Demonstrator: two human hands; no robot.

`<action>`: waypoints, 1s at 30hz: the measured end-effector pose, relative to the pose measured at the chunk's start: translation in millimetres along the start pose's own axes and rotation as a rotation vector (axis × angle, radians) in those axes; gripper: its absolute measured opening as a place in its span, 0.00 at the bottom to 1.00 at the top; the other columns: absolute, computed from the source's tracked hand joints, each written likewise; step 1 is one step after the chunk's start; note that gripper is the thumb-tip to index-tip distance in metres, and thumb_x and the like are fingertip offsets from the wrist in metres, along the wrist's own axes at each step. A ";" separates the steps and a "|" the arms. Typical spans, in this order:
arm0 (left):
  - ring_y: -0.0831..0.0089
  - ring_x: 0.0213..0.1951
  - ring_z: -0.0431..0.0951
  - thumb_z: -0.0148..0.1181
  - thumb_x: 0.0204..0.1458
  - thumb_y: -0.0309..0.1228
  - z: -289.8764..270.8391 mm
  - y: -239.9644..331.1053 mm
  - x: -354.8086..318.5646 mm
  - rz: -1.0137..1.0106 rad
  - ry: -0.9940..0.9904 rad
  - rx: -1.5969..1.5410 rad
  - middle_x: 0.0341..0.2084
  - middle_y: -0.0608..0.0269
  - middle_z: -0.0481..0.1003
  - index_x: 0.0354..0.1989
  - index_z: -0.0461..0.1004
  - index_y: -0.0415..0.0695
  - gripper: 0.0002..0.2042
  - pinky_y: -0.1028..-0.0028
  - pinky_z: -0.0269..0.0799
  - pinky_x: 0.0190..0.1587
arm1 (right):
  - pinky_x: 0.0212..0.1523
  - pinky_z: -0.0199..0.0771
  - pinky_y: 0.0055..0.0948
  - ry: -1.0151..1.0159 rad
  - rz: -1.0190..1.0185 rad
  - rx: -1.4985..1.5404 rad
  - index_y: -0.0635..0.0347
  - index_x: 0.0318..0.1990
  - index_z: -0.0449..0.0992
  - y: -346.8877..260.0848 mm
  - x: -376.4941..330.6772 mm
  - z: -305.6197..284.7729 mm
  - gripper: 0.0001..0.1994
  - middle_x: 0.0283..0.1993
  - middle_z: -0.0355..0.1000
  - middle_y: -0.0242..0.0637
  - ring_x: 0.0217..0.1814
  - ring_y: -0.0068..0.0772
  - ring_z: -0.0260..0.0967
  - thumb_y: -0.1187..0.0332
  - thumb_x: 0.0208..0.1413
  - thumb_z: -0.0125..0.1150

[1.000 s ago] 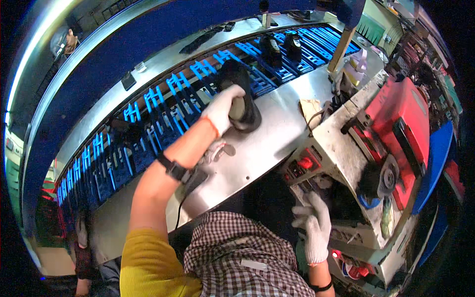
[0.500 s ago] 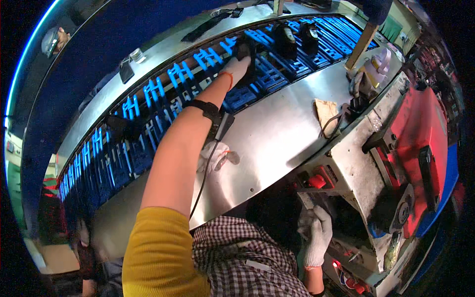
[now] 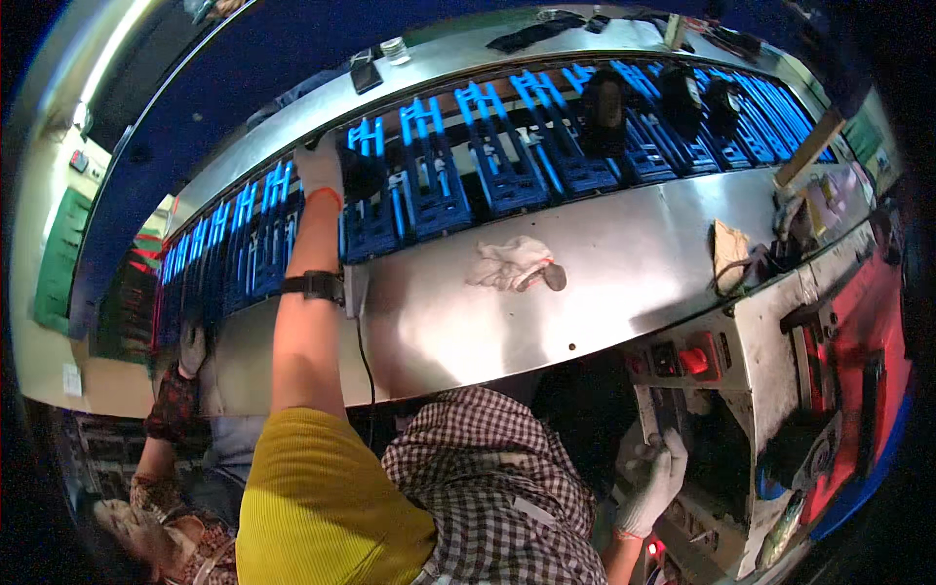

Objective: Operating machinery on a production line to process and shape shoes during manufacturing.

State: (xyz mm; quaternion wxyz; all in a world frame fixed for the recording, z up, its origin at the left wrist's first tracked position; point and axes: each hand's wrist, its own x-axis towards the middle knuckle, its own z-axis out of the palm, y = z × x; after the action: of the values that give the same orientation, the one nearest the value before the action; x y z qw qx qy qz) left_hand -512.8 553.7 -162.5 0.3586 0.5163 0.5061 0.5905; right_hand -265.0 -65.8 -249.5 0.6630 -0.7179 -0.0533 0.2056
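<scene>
My left hand (image 3: 320,168), in a pale glove, reaches across the metal worktop to a long row of blue racks (image 3: 429,190). It is beside a dark, rounded piece (image 3: 363,174) lying on the racks; its fingertips are too dark to make out. Low at the right, my gloved right hand (image 3: 651,478) is by the machine, fingers curled. A flat grey bar (image 3: 647,411) runs down to those fingers from under the machine's edge; whatever they hold is hidden. Farther right on the racks stand several black shoe-shaped pieces (image 3: 604,112).
A crumpled white cloth (image 3: 512,261) lies on the metal worktop (image 3: 439,331). The machine (image 3: 780,341) with a red knob (image 3: 694,361) stands at right. A wooden post (image 3: 811,148) rises beyond. At left a co-worker's gloved hand (image 3: 192,351) is by the worktop. A clear cup (image 3: 395,51) stands on the far ledge.
My left hand has moved left along the racks, away from one black piece to another dark one. The view has swung left, bringing a co-worker into sight. My right hand stays by the machine.
</scene>
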 end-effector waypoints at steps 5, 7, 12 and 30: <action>0.58 0.55 0.78 0.70 0.54 0.46 -38.2 -50.8 45.7 -0.400 0.103 0.121 0.56 0.52 0.77 0.59 0.72 0.35 0.31 0.61 0.69 0.63 | 0.42 0.75 0.26 -0.058 -0.024 -0.049 0.65 0.60 0.73 19.8 3.7 0.2 0.18 0.53 0.75 0.36 0.43 0.27 0.74 0.65 0.69 0.55; 0.53 0.58 0.75 0.76 0.48 0.49 -7.6 -57.6 36.4 -0.693 -0.026 -0.148 0.58 0.50 0.75 0.62 0.68 0.32 0.40 0.54 0.71 0.60 | 0.35 0.74 0.22 -0.075 0.020 0.031 0.63 0.63 0.70 5.4 -4.7 15.8 0.22 0.44 0.76 0.34 0.37 0.22 0.72 0.59 0.69 0.58; 0.55 0.54 0.77 0.71 0.49 0.43 -38.7 -103.4 99.6 -0.453 -0.261 -0.094 0.52 0.51 0.77 0.56 0.72 0.38 0.30 0.51 0.74 0.58 | 0.34 0.74 0.22 -0.091 0.081 0.032 0.62 0.62 0.71 -14.6 -13.3 44.4 0.22 0.44 0.76 0.33 0.38 0.22 0.73 0.57 0.69 0.58; 0.46 0.62 0.74 0.66 0.43 0.37 11.3 182.5 -308.7 -0.823 -1.380 -0.915 0.65 0.38 0.67 0.72 0.58 0.33 0.44 0.50 0.70 0.67 | 0.75 0.53 0.40 -0.654 -0.362 0.131 0.64 0.79 0.42 -149.0 -48.5 64.2 0.44 0.81 0.44 0.50 0.81 0.44 0.45 0.68 0.58 0.59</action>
State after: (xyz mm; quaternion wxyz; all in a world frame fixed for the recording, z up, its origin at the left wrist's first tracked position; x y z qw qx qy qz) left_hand -418.9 222.1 -62.5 0.9313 0.3413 0.0412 0.1205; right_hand -303.4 -5.9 -95.9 0.6811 -0.5494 -0.3748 0.3062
